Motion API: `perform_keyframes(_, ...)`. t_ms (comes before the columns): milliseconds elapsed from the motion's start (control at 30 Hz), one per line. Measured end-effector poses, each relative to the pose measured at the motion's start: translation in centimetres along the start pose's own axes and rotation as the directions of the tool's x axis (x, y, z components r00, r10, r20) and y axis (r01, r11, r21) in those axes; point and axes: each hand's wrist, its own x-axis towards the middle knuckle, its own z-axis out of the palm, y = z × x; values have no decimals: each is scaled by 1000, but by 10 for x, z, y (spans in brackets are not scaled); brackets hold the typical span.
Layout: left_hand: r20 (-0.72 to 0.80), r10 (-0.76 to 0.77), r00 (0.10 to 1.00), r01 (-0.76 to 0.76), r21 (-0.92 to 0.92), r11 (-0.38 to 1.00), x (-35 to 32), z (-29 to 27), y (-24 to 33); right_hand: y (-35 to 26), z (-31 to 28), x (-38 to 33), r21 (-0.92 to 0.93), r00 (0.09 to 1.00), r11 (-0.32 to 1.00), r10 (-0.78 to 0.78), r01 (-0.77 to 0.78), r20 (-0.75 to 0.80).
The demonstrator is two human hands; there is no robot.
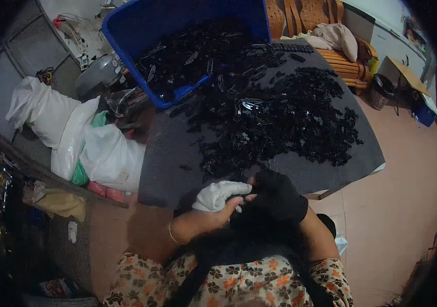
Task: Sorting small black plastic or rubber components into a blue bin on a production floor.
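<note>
My left hand (217,198) wears a white cloth glove (213,194) over its fingers, with the thumb bare, and points right just off the table's near edge. My right hand (276,197), in a black fingerless glove, meets it, and its bare fingertips pinch the tip of the white glove. A wide heap of small black plastic parts (285,120) covers the dark grey table (165,169) beyond both hands. A blue plastic bin (126,36) lies tilted at the table's far left, with more black parts spilling out of it.
White sacks (101,148) lean against the table's left side. A metal pot (98,74) and wires lie on the floor behind them. A wooden chair with cloth (339,43), a basket (379,92) and a cardboard box (405,74) stand at the back right on a tiled floor.
</note>
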Motion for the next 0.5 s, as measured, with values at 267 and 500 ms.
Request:
perform_keyframes(267, 94, -142, 985, 140, 23, 990, -7, -2, 5, 0, 5, -3, -99, 976, 972, -205, 212, 73)
perform_keyframes(500, 88, -238, 967, 251, -183, 951, -5, -12, 23, -4, 2, -2, 65, 991, 997, 22, -31, 131)
